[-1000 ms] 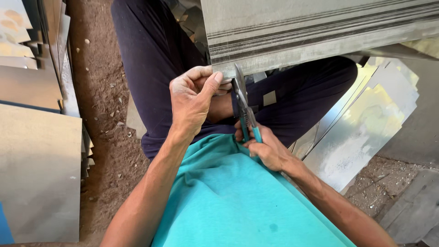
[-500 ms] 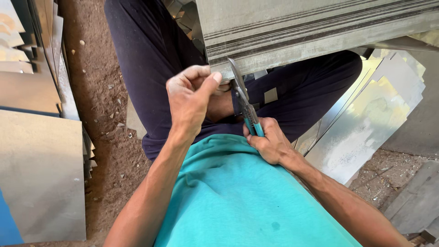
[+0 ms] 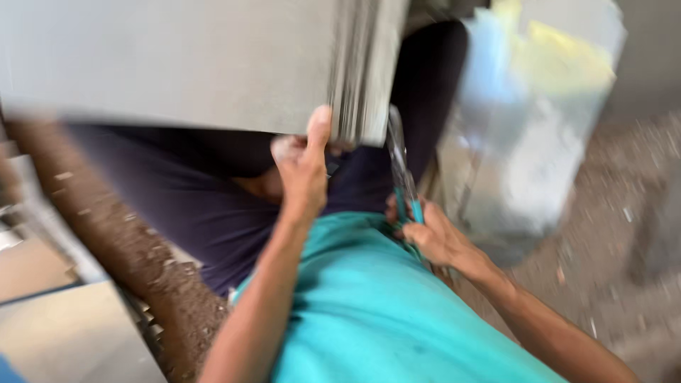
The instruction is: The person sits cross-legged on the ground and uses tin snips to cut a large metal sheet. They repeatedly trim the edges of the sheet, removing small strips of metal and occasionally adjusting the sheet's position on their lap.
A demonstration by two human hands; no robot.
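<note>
Two bare hands work at the lower edge of a large grey metal sheet (image 3: 184,64), which fills the upper left of the view and lies across the person's dark-trousered lap. At its right end the sheet shows a band of close parallel ridges running down to its bottom corner. The left hand (image 3: 303,167) grips that lower edge just left of the ridged corner: the thumb stands up against the sheet's face and the other fingers (image 3: 287,149) curl under the edge, pinching the metal between them. Just right of the ridged corner, the snips (image 3: 401,167) rise nearly upright, with blurred grey blades reaching up beside the sheet's corner and teal handles at the bottom. The right hand (image 3: 436,237) lies below and right of the sheet's corner, its fingers wrapped around the teal handles (motion blur hides whether the blades stand apart or together, and whether they touch the sheet). Right of the sheet, well beyond the snips, a shiny silvery sheet (image 3: 532,135) with a yellow reflection leans upright on the dirt ground (image 3: 610,213). Below and left of the grey sheet, flat pale metal panels (image 3: 67,340) lie stacked at the frame's corner. No labels or signs can be made out.
</note>
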